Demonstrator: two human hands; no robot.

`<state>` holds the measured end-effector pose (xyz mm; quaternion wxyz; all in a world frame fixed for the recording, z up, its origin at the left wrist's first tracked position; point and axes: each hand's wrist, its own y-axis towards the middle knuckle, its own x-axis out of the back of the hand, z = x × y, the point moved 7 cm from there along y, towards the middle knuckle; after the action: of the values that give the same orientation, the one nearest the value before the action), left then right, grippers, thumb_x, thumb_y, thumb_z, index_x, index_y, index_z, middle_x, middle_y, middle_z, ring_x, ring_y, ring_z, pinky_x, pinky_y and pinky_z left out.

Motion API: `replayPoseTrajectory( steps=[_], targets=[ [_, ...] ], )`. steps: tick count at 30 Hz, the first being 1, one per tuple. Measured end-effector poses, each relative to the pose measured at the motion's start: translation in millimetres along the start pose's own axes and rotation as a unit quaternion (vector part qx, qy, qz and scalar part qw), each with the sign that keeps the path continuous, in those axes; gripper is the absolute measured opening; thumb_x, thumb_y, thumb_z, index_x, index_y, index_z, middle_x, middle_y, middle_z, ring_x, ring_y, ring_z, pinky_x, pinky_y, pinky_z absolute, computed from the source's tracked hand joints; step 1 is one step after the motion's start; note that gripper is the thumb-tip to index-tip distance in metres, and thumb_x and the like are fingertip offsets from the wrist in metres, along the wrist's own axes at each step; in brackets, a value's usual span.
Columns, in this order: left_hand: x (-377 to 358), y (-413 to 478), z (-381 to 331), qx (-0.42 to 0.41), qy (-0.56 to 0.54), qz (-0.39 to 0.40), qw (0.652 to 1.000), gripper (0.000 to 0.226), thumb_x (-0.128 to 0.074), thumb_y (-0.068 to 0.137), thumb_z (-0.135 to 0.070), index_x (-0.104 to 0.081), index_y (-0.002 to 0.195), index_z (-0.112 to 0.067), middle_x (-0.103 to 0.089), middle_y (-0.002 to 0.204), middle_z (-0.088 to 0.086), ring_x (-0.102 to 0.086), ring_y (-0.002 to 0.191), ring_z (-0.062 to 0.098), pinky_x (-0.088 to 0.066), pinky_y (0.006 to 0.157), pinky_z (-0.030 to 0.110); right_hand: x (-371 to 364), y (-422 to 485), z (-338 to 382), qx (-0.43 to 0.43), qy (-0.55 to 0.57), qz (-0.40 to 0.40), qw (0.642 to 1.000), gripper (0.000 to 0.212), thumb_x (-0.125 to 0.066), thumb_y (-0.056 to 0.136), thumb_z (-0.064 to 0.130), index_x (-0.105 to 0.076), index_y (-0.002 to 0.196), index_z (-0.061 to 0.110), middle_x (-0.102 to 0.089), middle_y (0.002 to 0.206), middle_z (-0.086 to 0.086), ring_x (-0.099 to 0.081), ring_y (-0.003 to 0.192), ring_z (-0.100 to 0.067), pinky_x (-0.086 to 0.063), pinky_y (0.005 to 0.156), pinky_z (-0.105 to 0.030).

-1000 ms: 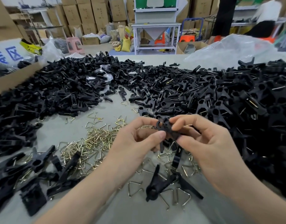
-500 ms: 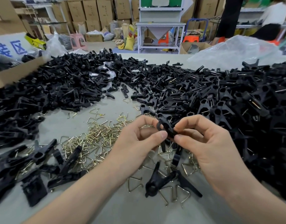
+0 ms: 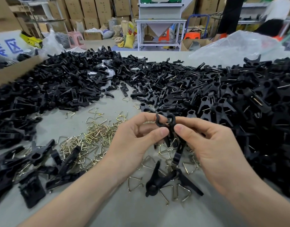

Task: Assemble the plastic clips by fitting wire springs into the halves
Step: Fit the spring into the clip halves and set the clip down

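Clip halves (image 3: pixel 166 123) pinched between left hand (image 3: pixel 134 143) and right hand (image 3: pixel 213 148).

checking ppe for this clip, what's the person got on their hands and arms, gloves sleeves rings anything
Nothing is worn. The left hand and right hand are bare: no gloves, rings or finger tape. The left forearm and right forearm are uncovered as far as the frame shows, with no sleeve, watch or bracelet in view. The thumbnails are short and unpainted.
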<state>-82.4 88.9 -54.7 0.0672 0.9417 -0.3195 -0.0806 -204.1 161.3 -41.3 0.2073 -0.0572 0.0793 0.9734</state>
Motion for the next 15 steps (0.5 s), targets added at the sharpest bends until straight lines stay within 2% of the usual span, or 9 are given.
replayPoseTrajectory(
  steps=[5,8,11,15],
  targets=[
    [2,0,-3,-0.010,0.032,-0.010,0.999,0.029,-0.072,0.067,-0.026,-0.073,0.095,-0.023,-0.075,0.087,0.001,-0.070,0.081,0.009,-0.051,0.071,0.014,-1,1,-2,-0.003,0.015,-0.008,1.000,0.022,-0.071,0.061,0.020,-0.077,0.081,0.013,-0.075,0.081,-0.003,-0.071,0.076,-0.010,-0.051,0.068,-0.012],
    [1,0,-5,-0.013,0.043,-0.010,0.999,0.026,-0.072,0.068,-0.023,-0.073,0.094,-0.023,-0.075,0.084,-0.002,-0.070,0.080,0.007,-0.051,0.072,0.014,-2,0,-8,-0.030,0.009,0.005,1.000,0.024,-0.071,0.058,0.026,-0.076,0.080,0.015,-0.074,0.078,-0.005,-0.070,0.073,-0.014,-0.056,0.067,-0.020],
    [1,-1,-6,-0.009,0.051,-0.013,0.999,0.027,-0.072,0.066,-0.026,-0.073,0.093,-0.023,-0.076,0.089,-0.001,-0.070,0.084,0.010,-0.053,0.076,0.016,-3,-1,-13,-0.059,0.028,0.031,0.997,0.023,-0.071,0.060,0.023,-0.076,0.079,0.012,-0.070,0.068,-0.007,-0.064,0.060,-0.015,-0.051,0.053,-0.021],
    [-1,-2,-5,0.007,0.038,-0.008,0.999,0.030,-0.073,0.062,-0.030,-0.074,0.090,-0.020,-0.075,0.084,0.001,-0.067,0.074,0.010,-0.054,0.073,0.018,-4,2,-12,-0.066,0.037,0.065,0.995,0.023,-0.068,0.063,0.019,-0.078,0.082,0.010,-0.072,0.075,-0.011,-0.064,0.064,-0.018,-0.052,0.057,-0.020]
  ],
)
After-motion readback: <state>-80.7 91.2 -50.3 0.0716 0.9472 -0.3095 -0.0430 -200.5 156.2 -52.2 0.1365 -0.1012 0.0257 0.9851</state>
